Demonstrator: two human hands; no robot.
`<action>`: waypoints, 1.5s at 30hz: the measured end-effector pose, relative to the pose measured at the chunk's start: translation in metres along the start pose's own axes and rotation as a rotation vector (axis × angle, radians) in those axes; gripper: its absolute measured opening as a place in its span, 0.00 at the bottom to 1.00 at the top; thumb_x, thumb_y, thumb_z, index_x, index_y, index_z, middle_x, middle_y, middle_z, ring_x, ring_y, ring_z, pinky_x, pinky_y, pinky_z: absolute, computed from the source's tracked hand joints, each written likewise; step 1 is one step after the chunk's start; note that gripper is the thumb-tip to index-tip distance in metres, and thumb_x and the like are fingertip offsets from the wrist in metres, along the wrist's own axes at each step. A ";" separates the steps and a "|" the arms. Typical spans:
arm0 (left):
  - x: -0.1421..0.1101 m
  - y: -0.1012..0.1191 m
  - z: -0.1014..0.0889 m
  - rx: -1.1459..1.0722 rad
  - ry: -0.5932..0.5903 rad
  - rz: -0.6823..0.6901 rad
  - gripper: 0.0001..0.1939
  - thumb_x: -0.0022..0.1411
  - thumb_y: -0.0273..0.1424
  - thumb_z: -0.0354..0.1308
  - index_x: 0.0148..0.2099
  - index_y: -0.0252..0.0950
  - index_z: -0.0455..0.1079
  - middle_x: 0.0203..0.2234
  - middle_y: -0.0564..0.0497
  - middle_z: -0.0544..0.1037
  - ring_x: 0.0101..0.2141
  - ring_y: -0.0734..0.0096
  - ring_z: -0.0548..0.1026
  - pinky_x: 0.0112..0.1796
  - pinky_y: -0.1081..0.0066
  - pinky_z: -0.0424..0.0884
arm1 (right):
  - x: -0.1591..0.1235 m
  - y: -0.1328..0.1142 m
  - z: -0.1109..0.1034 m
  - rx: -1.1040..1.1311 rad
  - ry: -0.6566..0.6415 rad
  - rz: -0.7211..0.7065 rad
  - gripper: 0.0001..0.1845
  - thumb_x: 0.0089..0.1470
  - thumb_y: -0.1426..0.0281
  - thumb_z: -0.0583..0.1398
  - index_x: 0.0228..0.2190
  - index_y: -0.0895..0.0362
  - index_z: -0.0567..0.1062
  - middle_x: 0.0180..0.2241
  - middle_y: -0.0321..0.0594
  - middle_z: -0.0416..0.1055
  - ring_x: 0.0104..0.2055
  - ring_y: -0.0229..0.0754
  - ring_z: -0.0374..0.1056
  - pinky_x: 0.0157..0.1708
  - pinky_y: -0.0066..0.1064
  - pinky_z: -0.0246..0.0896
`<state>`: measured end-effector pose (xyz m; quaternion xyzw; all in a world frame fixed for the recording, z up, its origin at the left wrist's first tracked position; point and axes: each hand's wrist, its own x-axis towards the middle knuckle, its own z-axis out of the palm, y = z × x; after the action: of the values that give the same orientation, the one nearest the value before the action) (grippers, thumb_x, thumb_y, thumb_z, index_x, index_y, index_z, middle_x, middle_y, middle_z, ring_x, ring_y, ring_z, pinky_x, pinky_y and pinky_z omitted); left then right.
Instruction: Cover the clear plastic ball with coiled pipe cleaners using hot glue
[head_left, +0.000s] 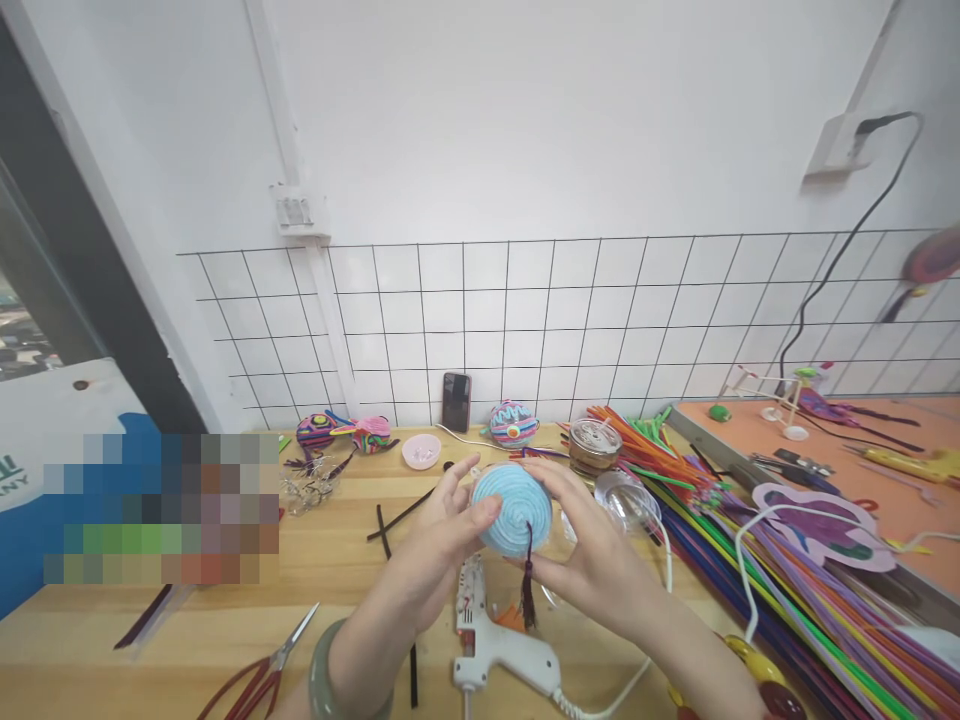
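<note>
Both my hands hold a light blue ball [515, 509] wound from fuzzy pipe cleaner, raised a little above the wooden table [225, 620]. My left hand [439, 545] grips its left side with the thumb pressed on the front. My right hand [589, 545] cups its right side and underside. A dark maroon tassel [528, 585] hangs from the ball's bottom. A white hot glue gun [491, 640] lies on the table just below the ball.
Red-handled scissors [259, 675] lie near the front left. Several coloured pipe cleaners [750, 540] fan out at the right. A phone [456, 401] leans on the wire grid. A pink bowl [421, 451], finished woven balls [513, 422] and a clear dome [626, 500] stand behind.
</note>
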<state>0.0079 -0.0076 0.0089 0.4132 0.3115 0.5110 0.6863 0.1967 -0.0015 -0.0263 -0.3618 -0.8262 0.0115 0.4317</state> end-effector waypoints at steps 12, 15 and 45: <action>0.006 -0.012 0.003 0.106 0.112 0.123 0.48 0.45 0.33 0.73 0.65 0.35 0.54 0.39 0.41 0.78 0.43 0.55 0.75 0.44 0.62 0.67 | 0.001 -0.005 0.006 0.241 0.036 0.249 0.36 0.47 0.65 0.67 0.56 0.54 0.61 0.55 0.50 0.66 0.56 0.53 0.65 0.52 0.47 0.66; 0.006 -0.013 0.002 0.141 0.114 0.139 0.51 0.45 0.35 0.73 0.66 0.34 0.51 0.40 0.41 0.78 0.43 0.55 0.75 0.45 0.62 0.66 | 0.003 -0.008 0.005 0.345 0.037 0.315 0.36 0.45 0.65 0.69 0.54 0.54 0.63 0.54 0.49 0.68 0.55 0.53 0.67 0.54 0.48 0.64; 0.008 -0.013 0.003 0.394 -0.071 0.077 0.13 0.45 0.33 0.66 0.31 0.32 0.69 0.17 0.56 0.72 0.18 0.76 0.70 0.23 0.73 0.67 | 0.014 0.011 -0.020 1.738 -0.094 0.652 0.21 0.52 0.55 0.62 0.45 0.50 0.75 0.48 0.40 0.76 0.44 0.46 0.75 0.46 0.39 0.68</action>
<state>0.0186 -0.0026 -0.0008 0.5687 0.3650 0.4511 0.5830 0.2123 0.0092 -0.0075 -0.1250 -0.4014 0.7619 0.4928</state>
